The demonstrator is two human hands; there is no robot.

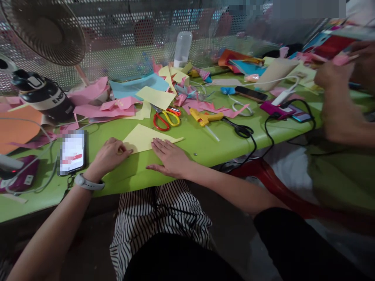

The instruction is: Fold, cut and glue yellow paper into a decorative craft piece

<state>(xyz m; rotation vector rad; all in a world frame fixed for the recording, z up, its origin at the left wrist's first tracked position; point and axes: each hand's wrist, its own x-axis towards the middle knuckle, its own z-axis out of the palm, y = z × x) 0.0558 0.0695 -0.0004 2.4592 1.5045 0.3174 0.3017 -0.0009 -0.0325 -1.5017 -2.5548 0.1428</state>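
A pale yellow sheet of paper [142, 136] lies on the green table near its front edge, with a narrow pointed strip at its right end. My left hand [113, 154] is at the sheet's lower left corner, its fingers curled and pinched on that corner. My right hand [170, 156] rests flat on the paper's right part, fingers stretched out and thumb apart. Just behind the sheet lie scissors with red and yellow handles [166, 119], partly under another yellow paper piece [155, 96].
A lit phone [72, 152] lies left of my hands. A yellow glue gun [205, 116], black-handled scissors [243, 129] and a purple power strip [277, 110] are on the right. Behind are paper scraps, a black bottle [43, 95] and a fan [43, 31]. Another person's hand [334, 72] is at right.
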